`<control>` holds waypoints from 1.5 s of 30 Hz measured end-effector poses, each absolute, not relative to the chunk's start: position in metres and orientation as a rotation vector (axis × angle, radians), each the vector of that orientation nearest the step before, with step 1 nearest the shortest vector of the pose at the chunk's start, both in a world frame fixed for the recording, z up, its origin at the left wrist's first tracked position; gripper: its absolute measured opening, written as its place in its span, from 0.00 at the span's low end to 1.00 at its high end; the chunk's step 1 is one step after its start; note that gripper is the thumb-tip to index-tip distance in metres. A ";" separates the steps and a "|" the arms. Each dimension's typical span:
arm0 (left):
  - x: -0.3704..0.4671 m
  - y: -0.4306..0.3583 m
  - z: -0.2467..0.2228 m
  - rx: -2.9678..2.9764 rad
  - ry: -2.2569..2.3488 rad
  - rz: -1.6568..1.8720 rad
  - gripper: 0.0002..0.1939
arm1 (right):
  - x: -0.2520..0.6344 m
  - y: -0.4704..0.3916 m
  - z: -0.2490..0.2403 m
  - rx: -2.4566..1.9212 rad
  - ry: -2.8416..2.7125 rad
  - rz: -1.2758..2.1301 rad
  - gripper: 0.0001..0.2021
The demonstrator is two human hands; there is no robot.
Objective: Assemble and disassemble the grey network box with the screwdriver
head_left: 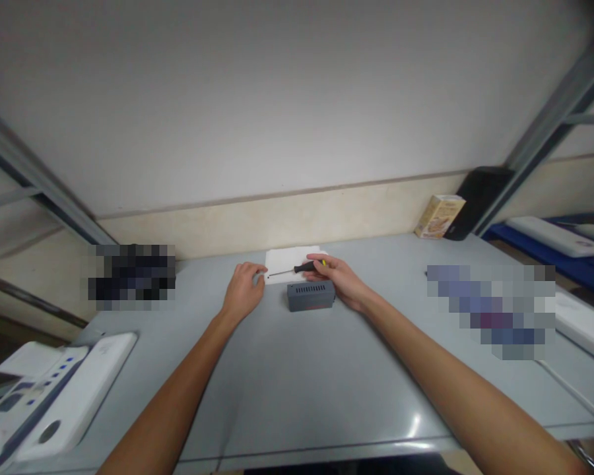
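Note:
My right hand [344,280] holds a screwdriver [304,267] with a black and yellow handle, fingers behind it and thumb in front. Its thin shaft points left over a white sheet of paper [290,254]. My left hand [245,288] rests at the paper's left edge, thumb and index fingertip apart, with nothing visible between them. A tiny dark spot [268,277], too small to name, lies on the paper by those fingertips and the screwdriver's tip. Just in front of the paper stands a dark grey box-shaped device [311,297] with a row of slots on top, close to my right hand.
The grey table [287,389] backs onto a wall. A yellow carton [440,216] and a black case [482,198] stand at the back right. White flat objects [94,389] lie at the left; a white cable [574,396] runs at the right. Two areas are pixelated.

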State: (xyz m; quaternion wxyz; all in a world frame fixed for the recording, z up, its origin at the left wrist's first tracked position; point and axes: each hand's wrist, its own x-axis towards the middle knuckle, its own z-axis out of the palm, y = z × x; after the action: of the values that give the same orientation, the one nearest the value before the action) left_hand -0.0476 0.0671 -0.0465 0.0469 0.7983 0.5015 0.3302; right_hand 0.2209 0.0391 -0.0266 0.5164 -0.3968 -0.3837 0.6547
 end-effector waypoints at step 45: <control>-0.036 0.055 -0.023 2.462 1.290 1.191 0.10 | 0.240 0.033 0.007 -0.937 -1.106 1.432 0.11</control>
State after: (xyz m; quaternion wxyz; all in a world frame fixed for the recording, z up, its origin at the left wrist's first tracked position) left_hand -0.0355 0.0546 -0.0229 0.0586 0.8128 0.4259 0.3931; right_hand 0.2398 0.0332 0.0075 0.5242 -0.3917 -0.4623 0.5984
